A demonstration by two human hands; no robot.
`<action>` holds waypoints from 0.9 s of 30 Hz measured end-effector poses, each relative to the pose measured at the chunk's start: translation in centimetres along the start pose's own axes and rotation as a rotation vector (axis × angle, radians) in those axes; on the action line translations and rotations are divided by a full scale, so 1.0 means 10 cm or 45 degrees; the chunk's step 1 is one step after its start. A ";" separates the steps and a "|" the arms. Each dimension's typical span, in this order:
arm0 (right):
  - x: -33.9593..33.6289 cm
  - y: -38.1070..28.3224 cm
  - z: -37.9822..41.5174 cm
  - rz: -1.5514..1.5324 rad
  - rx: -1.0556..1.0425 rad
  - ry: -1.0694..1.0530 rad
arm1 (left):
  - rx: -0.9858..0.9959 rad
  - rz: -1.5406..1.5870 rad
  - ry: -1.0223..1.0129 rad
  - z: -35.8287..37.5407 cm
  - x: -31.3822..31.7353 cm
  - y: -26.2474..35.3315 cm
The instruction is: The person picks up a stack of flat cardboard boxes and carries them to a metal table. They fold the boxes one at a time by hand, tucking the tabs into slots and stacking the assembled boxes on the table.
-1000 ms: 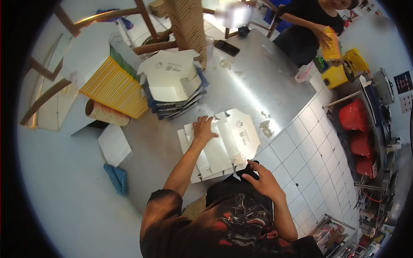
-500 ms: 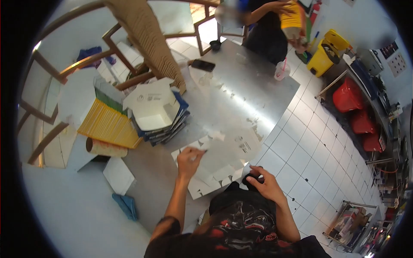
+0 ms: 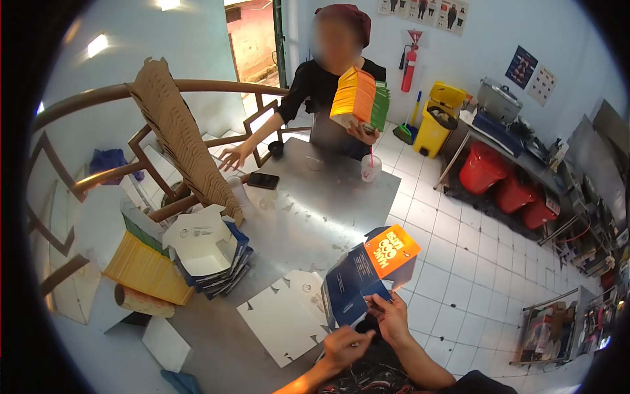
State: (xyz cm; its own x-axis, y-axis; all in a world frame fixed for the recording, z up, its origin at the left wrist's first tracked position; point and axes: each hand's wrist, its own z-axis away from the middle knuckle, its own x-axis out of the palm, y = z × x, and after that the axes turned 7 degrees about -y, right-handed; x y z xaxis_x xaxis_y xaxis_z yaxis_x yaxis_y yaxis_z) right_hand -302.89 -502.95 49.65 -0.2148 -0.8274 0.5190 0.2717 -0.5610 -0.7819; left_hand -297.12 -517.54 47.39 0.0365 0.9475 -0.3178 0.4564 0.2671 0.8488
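Note:
A dark blue and orange printed cardboard box blank (image 3: 351, 292) is partly folded and stands tilted near my body, with orange lettering at its upper right. My right hand (image 3: 390, 316) grips its lower edge between thumb and fingers. Close to the same edge, my left hand (image 3: 346, 348) is closed with the fingers curled; whatever may be in them is hidden. Beneath and left of this blank lies a flat white box blank (image 3: 279, 322) with slotted edges. A stack of formed boxes (image 3: 209, 246), white inside and dark blue outside, sits farther left.
Across the metal table (image 3: 315, 217), a person (image 3: 328, 92) holds a yellow-and-green stack (image 3: 357, 98). A phone (image 3: 262, 180) and plastic cup (image 3: 371, 169) are there. A tall brown cardboard stack (image 3: 180, 131), yellow stack (image 3: 141, 262) and paper roll (image 3: 143, 301) stand left.
The view has tilted up. A blue and orange blank is now raised in my right hand, and my left hand has moved toward my body. The person opposite now reaches toward the brown stack.

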 end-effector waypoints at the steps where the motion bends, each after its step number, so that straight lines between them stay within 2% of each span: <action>1: -0.04 -0.06 0.04 -0.110 -0.008 0.070 | -0.051 0.195 -0.105 0.09 0.12 0.05; 2: -0.08 -0.11 0.07 -0.118 -0.026 0.081 | -0.050 0.200 -0.090 0.12 0.26 0.07; 4: -0.11 -0.18 0.10 -0.179 -0.054 0.102 | -1.002 1.203 -0.347 0.18 0.46 0.10; 5: -0.13 -0.19 0.11 -0.244 -0.092 0.128 | -1.007 1.203 -0.335 0.14 0.51 0.08; 7: -0.22 -0.20 0.14 -0.215 -0.098 0.151 | -1.377 1.997 0.063 -0.05 0.57 0.05; 9: -0.27 -0.22 0.17 -0.279 -0.043 0.100 | -1.363 2.026 0.179 -0.16 0.55 -0.11; 11: -0.26 -0.26 0.22 -0.230 0.003 0.080 | -1.219 1.635 0.453 -0.28 0.49 -0.19; 12: -0.27 -0.26 0.24 -0.179 -0.028 0.129 | -1.209 1.626 0.464 -0.31 0.46 -0.26; 14: -0.35 -0.22 0.25 -0.144 -0.051 0.173 | -0.921 1.235 0.316 -0.31 0.34 -0.36; 15: -0.48 -0.20 0.22 -0.094 -0.047 0.112 | -0.924 1.218 0.321 -0.35 0.26 -0.29; 17: -0.58 -0.22 0.21 -0.057 -0.036 0.034 | -0.772 0.977 0.150 -0.49 0.08 -0.11; 19: -0.58 -0.35 0.24 -0.061 0.075 -0.027 | -0.807 0.916 0.066 -0.45 -0.04 -0.08; 21: -0.58 -0.53 0.28 -0.096 0.138 -0.094 | -0.649 0.623 -0.101 -0.46 -0.11 0.00; 23: -0.60 -0.70 0.35 -0.437 0.416 -0.096 | -0.646 0.532 -0.072 -0.48 -0.08 0.23; 27: -0.77 -0.84 0.51 -0.764 0.476 -0.269 | -0.560 0.497 0.053 -0.43 0.19 0.48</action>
State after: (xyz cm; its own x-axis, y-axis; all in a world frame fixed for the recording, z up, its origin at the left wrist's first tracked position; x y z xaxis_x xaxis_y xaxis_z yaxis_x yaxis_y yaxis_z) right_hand -298.80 -492.00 54.02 -0.2521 -0.3419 0.9053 0.4743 -0.8591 -0.1924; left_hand -298.69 -513.67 52.66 0.0884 0.9941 0.0625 0.0046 -0.0632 0.9980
